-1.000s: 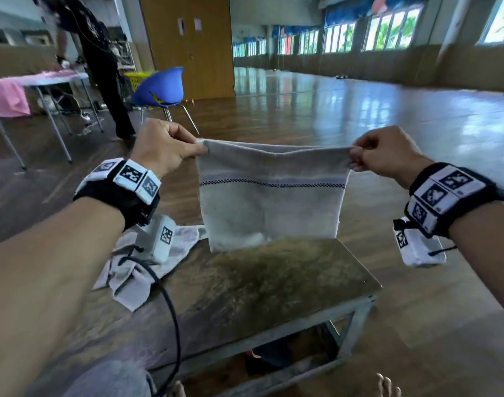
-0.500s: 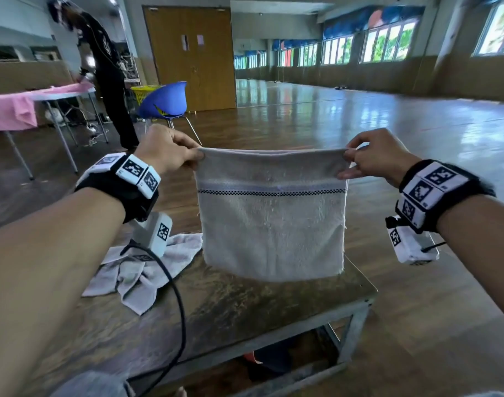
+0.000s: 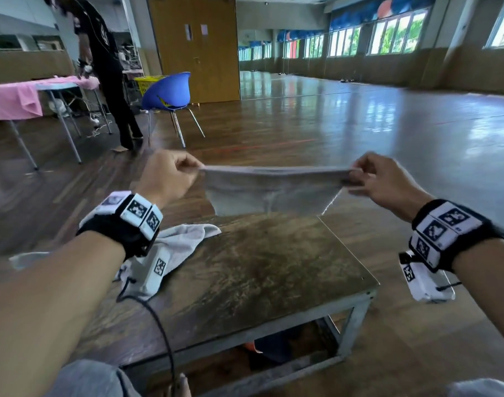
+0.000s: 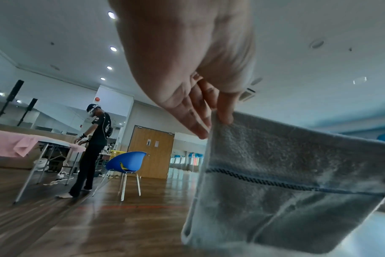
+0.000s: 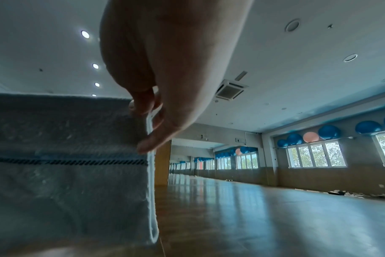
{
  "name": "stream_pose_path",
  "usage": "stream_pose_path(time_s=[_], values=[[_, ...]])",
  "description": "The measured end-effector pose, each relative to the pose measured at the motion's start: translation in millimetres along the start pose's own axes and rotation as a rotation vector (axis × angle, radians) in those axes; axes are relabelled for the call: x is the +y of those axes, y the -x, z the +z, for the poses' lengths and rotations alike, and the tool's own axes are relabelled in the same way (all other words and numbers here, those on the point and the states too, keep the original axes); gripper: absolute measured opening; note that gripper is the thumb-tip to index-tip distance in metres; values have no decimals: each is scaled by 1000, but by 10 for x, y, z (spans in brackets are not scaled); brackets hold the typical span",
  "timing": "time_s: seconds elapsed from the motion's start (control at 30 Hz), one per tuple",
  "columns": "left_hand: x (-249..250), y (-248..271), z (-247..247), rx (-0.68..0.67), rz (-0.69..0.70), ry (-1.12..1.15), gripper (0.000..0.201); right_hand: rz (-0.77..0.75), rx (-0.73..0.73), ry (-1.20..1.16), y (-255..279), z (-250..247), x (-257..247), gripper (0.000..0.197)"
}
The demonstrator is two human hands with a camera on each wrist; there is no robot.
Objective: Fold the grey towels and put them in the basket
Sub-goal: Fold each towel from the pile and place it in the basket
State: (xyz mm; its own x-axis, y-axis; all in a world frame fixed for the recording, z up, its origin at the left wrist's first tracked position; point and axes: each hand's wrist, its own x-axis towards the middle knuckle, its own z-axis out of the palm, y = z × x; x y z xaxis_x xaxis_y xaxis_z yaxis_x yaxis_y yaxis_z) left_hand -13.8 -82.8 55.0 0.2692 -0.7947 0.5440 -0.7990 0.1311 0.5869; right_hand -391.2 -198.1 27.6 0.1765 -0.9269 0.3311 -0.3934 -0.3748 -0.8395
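A grey towel (image 3: 271,190) with a dark stitched stripe hangs doubled over and stretched between my two hands, above the far edge of a low wooden table (image 3: 262,270). My left hand (image 3: 170,176) pinches its top left corner, and the left wrist view shows the fingers (image 4: 225,111) clamped on the towel (image 4: 286,173). My right hand (image 3: 379,179) pinches the top right corner; its thumb and fingers (image 5: 147,106) grip the towel (image 5: 66,156) edge. A second grey towel (image 3: 182,245) lies crumpled on the table's left side. No basket for the towels is identifiable near me.
A blue chair (image 3: 167,93) stands beyond the table with a yellow crate (image 3: 147,81) behind it. A person in black (image 3: 107,70) stands by a table with pink cloth (image 3: 16,96) at far left. Open wooden floor stretches to the right.
Both hands have moved forward and lowered, swinging the towel's hanging part away from me so it looks shorter and its stripe no longer faces the head camera. Both pinches have held.
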Motion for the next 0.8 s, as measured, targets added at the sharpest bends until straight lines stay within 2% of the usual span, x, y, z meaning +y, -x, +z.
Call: stream_pose_path(time_s=[0.1,0.2,0.27,0.33,0.4,0.43,0.5,0.67,0.8], values=[[-258,363,74,-240,-31,-59,7,52,-225,201,364,65,353,22],[-473,676,197,-550,-129,-51,18,108,-432,285,689,167,671,16],[-582,804,305,-713,-206,-61,16,189,-547,258,843,216,860,10],[-674,858,392,-893,-301,-36,10,321,-649,136,940,236,1016,9],[-753,867,456,-1039,-400,6,8,396,-683,38,973,236,1113,12],[-790,856,490,-1064,-437,27,6,396,-670,23,962,242,1151,13],[-879,804,594,-1007,-470,64,4,347,-603,42,889,277,1220,13],[-1152,626,986,-615,-411,-3,4,231,-293,104,531,560,1388,2],[-1319,544,1314,-422,-391,-90,11,151,-100,256,249,867,1561,10]])
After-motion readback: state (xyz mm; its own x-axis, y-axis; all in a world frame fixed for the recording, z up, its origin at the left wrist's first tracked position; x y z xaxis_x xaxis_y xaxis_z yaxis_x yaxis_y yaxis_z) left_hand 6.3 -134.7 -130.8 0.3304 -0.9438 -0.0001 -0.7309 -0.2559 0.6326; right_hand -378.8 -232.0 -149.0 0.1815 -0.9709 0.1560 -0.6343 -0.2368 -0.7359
